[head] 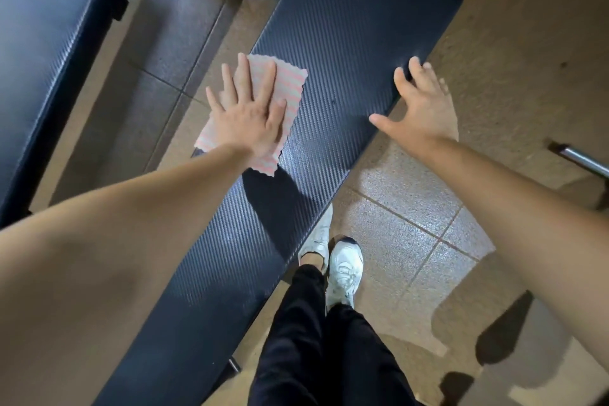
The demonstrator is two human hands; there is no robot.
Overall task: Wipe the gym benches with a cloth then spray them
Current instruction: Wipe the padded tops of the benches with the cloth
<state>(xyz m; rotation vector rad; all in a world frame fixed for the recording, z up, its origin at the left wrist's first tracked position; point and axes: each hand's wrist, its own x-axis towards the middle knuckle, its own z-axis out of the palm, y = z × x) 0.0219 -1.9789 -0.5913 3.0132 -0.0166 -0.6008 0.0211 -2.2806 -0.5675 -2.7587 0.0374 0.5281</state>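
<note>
Black ribbed-vinyl bench runs diagonally, long axis near-left to far-right. Pink-striped cloth lies flat on the bench's left edge, partly overhanging. Left hand presses the cloth, fingers straight and spread. Right hand is splayed at the bench's right edge, holding nothing. Second bench stands left of it, speckled tile floor below.

Both my bare arms reach forward and down, elbows nearly straight. My left hand lies flat, palm down, fingers straight and spread. My right hand is spread as well, thumb stretched wide, fingers fanned, tips bent slightly downward. Below, my legs stand close together.
</note>
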